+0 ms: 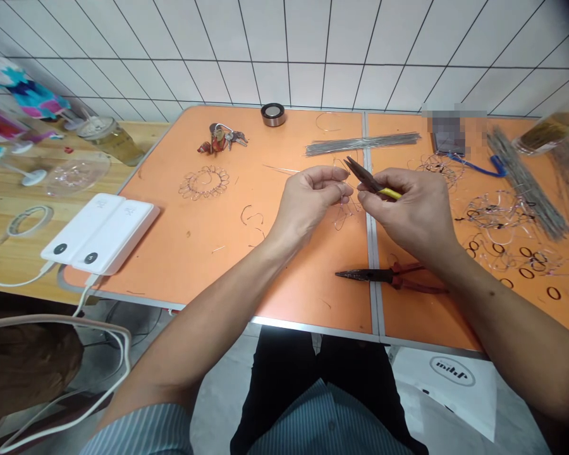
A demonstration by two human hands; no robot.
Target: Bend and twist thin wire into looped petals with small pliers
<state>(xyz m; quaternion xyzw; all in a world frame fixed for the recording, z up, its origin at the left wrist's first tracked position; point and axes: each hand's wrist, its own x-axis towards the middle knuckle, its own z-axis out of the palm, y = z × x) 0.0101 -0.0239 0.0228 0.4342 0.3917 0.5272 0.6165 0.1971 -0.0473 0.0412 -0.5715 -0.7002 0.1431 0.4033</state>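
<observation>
Over the middle of the orange table [313,297], my left hand [315,193] is closed in a pinch on a thin wire piece [344,218], whose loops hang below the fingers. My right hand [408,205] is wrapped round small pliers [363,174] with dark jaws and a yellow handle. The jaws point up and left, close to my left fingertips; whether they touch the wire I cannot tell. A second pair of long-nose pliers [393,276] with red handles lies below my right hand. A looped wire ring [203,183] lies flat to the left.
Straight wires [363,144] lie behind my hands. At right are tangled wires [497,208], dark rings [526,273] and a wire bundle [531,183]. Keys [222,139] and a tape roll [273,114] are at the back. White power banks [99,234] overlap the left edge.
</observation>
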